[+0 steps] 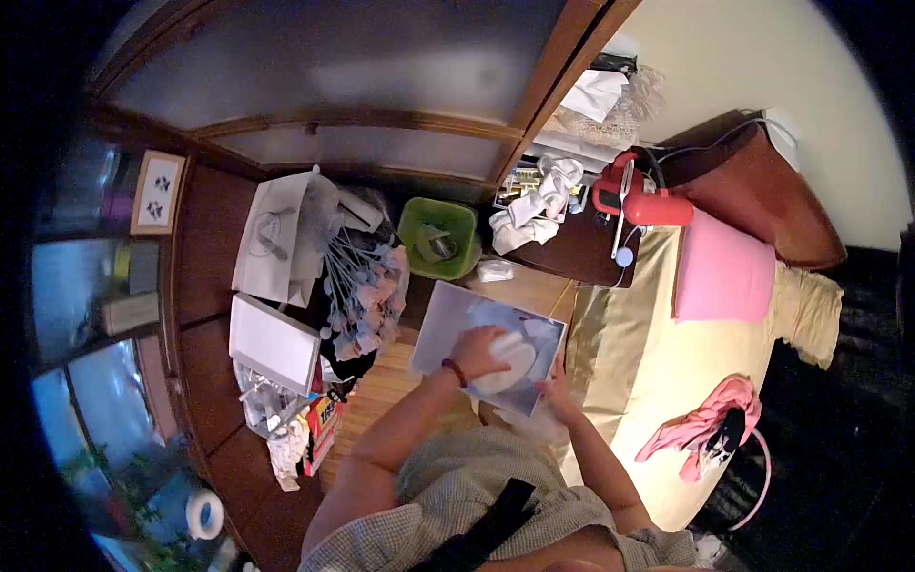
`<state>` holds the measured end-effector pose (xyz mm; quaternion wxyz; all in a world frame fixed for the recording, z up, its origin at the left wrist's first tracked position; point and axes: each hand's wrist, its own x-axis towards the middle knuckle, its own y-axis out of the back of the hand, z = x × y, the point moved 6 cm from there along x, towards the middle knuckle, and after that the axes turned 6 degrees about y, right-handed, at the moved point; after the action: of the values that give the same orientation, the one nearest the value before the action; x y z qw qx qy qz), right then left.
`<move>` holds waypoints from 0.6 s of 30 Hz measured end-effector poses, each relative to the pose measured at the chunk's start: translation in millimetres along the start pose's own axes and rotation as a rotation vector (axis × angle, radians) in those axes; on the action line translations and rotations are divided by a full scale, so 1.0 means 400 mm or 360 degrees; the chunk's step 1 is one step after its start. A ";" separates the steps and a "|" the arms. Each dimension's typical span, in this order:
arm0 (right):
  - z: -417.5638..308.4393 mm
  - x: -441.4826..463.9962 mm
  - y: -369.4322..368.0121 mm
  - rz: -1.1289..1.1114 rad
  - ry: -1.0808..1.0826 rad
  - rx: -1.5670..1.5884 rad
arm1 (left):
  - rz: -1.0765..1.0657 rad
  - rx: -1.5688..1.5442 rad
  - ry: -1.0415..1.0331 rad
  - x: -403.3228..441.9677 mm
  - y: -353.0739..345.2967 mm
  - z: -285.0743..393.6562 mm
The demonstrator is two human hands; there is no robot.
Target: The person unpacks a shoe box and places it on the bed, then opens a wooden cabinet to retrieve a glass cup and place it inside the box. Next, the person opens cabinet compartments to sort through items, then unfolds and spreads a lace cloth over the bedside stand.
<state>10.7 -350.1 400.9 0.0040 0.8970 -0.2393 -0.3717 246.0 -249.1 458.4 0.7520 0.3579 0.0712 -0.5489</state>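
An open pale box (440, 319) is held at waist height in front of me, with crumpled whitish-blue material (491, 313) inside. My left hand (479, 351) reaches over the box and is closed on a white, rounded, oval item (510, 367); its exact kind is not clear. My right hand (554, 383) grips the box's near right edge, and its fingertips are partly hidden by the box wall. A dark red bracelet (455, 372) circles my left wrist.
A green bin (438, 238) stands beyond the box. To the left are artificial flowers (367, 305), a white bag (272, 243) and a white box lid (274, 343). On the right, a bed (624, 381) bears a pink pillow (726, 267). A red appliance (658, 207) stands behind.
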 end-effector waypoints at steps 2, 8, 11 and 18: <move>-0.015 -0.002 -0.005 0.0114 -0.0120 0.0147 | 0.0320 -0.0341 0.0197 0.007 0.116 -0.024; -0.102 -0.019 0.026 0.0348 0.0245 0.0438 | 0.0724 -0.0810 0.0465 0.186 0.391 -0.246; -0.111 -0.060 0.029 0.0496 0.0139 0.0598 | 0.0890 -0.0498 0.0406 0.309 0.402 -0.387; -0.042 -0.081 -0.013 0.0388 0.0270 0.0478 | 0.0507 -0.0121 -0.0821 0.275 0.223 0.005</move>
<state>4.3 -334.4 433.6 -0.0646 0.8800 -0.3974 -0.2518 366.3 -322.8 446.0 0.8347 0.1849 -0.1587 -0.4939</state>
